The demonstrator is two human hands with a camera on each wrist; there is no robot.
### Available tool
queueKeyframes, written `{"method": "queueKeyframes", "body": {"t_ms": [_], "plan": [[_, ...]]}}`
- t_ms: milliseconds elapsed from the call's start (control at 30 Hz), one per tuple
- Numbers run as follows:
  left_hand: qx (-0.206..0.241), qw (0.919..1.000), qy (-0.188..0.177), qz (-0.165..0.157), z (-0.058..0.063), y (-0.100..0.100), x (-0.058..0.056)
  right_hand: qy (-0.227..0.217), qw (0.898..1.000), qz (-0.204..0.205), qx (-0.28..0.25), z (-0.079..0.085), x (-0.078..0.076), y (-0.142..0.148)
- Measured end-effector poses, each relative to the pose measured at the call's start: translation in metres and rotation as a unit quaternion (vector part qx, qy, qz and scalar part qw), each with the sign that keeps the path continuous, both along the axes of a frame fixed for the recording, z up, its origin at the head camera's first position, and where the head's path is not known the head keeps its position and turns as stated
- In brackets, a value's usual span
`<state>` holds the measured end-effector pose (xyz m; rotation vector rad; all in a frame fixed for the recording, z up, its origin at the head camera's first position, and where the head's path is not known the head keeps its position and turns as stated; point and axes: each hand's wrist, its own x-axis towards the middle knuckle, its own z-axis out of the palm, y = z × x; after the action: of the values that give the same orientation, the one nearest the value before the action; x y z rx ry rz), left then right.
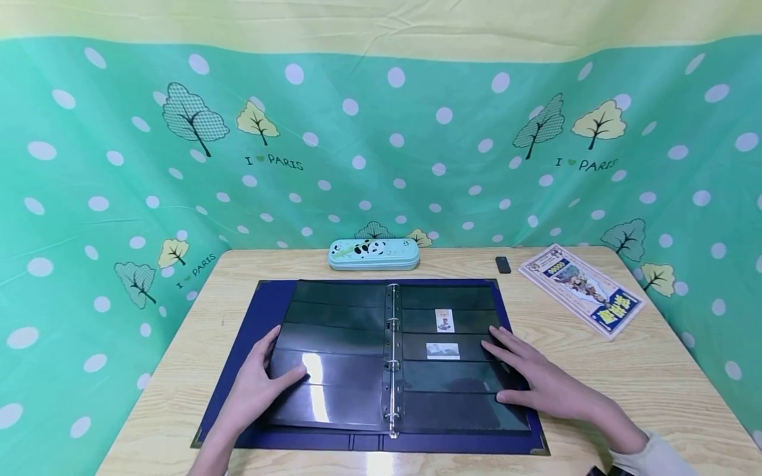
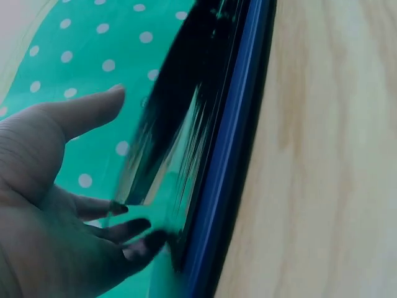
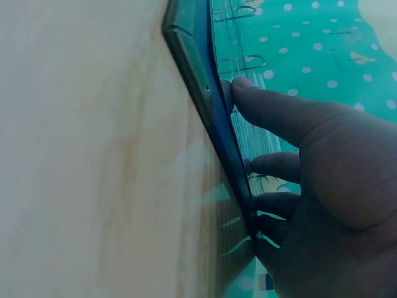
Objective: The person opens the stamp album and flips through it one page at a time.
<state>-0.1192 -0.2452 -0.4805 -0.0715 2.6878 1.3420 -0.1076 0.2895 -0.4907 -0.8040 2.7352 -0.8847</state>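
A dark blue ring binder (image 1: 256, 311) lies open on the table, with black pocket pages on both sides of its metal rings (image 1: 393, 390). On the right page (image 1: 452, 410) sit two small stamps: an upright one (image 1: 444, 320) and a wider one (image 1: 443, 351) below it. My left hand (image 1: 256, 383) is at the outer edge of the left page (image 1: 339, 337). In the left wrist view its thumb stands apart from the fingers (image 2: 115, 233), which reach the page edge. My right hand (image 1: 542, 380) rests its spread fingertips on the right page's outer edge.
Behind the binder stands a light blue panda pencil case (image 1: 374, 255). A small black object (image 1: 503, 264) lies at the back right, beside a printed booklet (image 1: 583, 291). A green dotted curtain (image 1: 381, 152) hangs behind the wooden table (image 1: 172, 396).
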Motion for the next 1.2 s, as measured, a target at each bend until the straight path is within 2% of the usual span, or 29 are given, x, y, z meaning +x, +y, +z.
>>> {"method": "queueKeyframes", "body": {"t_ms": [200, 633, 800, 1067, 1200], "plan": [[-0.066, 0.9975, -0.005, -0.026, -0.005, 0.001, -0.001, 0.010, 1.000, -0.002, 0.004, -0.002, 0.000, 0.000], [-0.092, 0.9944, -0.017, -0.049, -0.018, 0.001, -0.003, 0.006, 1.000, 0.001, 0.006, 0.000, 0.000, 0.001], [-0.081, 0.9946, 0.009, -0.064, -0.027, -0.002, -0.001, 0.007, 1.000, 0.002, 0.005, -0.001, 0.000, 0.001], [-0.069, 0.9908, 0.076, -0.087, -0.043, -0.007, 0.001, 0.013, 1.000, -0.001, 0.004, -0.003, 0.000, 0.001], [-0.070, 0.9907, 0.076, -0.089, -0.045, -0.007, 0.001, 0.016, 1.000, -0.002, 0.007, -0.004, 0.000, 0.001]]}}
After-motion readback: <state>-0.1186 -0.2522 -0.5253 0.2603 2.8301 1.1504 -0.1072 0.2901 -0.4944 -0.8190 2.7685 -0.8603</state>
